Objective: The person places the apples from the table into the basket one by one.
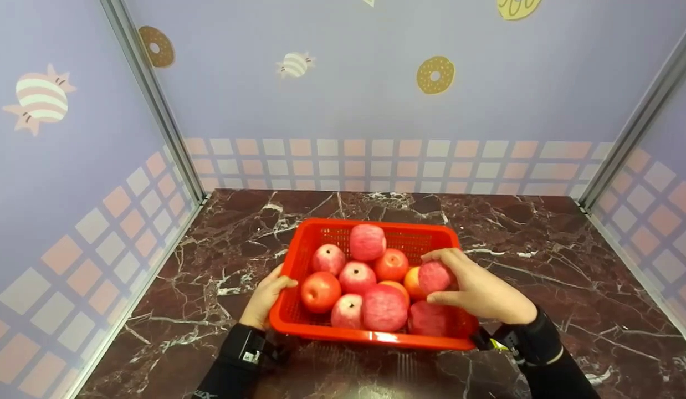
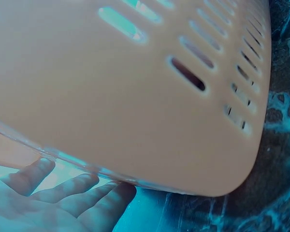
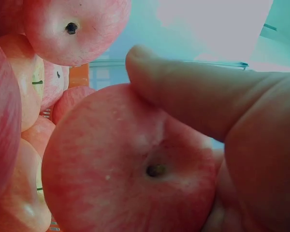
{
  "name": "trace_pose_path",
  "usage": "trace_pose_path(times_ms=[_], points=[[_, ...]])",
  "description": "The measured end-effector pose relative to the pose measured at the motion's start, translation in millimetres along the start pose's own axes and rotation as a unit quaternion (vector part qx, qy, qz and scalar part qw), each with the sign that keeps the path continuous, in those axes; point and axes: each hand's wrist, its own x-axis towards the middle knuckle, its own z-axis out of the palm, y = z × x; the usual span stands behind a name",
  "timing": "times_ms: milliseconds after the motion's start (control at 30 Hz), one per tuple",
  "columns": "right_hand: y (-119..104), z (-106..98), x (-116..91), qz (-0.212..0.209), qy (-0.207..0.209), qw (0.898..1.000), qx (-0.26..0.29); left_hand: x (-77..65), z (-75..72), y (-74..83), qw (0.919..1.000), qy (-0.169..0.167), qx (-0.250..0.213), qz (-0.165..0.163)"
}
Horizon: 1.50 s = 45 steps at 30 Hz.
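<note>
A red plastic basket [image 1: 370,335] with slotted walls holds several red apples and a few orange-toned ones. My left hand [image 1: 266,299] grips its left side, thumb over the rim and fingers outside. In the left wrist view those fingers [image 2: 82,203] lie along the edge of the basket wall [image 2: 111,116]. At the basket's right end, my right hand [image 1: 481,288] holds a red apple [image 1: 435,276] between thumb and fingers. Close up in the right wrist view, the thumb lies across this apple [image 3: 106,159], whose dark stem hollow faces the camera.
A large red apple [image 1: 385,308] sits near the basket's front, and another apple [image 1: 367,242] rests high at the back. Under the basket is a dark marbled tabletop [image 1: 204,299]. Patterned panels [image 1: 354,100] enclose the back and both sides.
</note>
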Motion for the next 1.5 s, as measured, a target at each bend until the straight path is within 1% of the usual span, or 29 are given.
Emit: trace_pose_path(times_ms=[233, 367, 567, 833, 967, 1300, 1500], points=[[1.1, -0.6, 0.8, -0.003, -0.003, 1.0, -0.016, -0.9, -0.4, 1.2, 0.9999, 0.003, 0.009, 0.006], [0.9, -1.2, 0.6, -0.006, -0.01, 1.0, -0.027, -1.7, 0.2, 1.6, 1.0, 0.004, 0.001, 0.006], [-0.8, -2.2, 0.0, -0.005, -0.008, 0.999, -0.044, -2.3, 0.7, 1.3, 0.9999, 0.002, -0.005, 0.009], [-1.4, -3.6, -0.9, 0.002, -0.011, 0.999, -0.044, -2.1, 0.7, 0.8, 1.0, 0.004, -0.008, 0.001], [-2.0, -5.7, -1.6, 0.004, -0.01, 0.999, -0.04, -2.4, 1.1, 1.7, 1.0, 0.006, -0.007, 0.004], [-2.3, -13.6, -1.3, 0.007, 0.009, 1.0, -0.016, -3.5, -1.0, 1.5, 0.9999, 0.006, 0.004, 0.011], [1.6, -19.9, 1.4, 0.019, 0.031, 0.999, 0.005, -2.0, 0.7, 1.2, 0.9999, -0.004, -0.011, 0.01]])
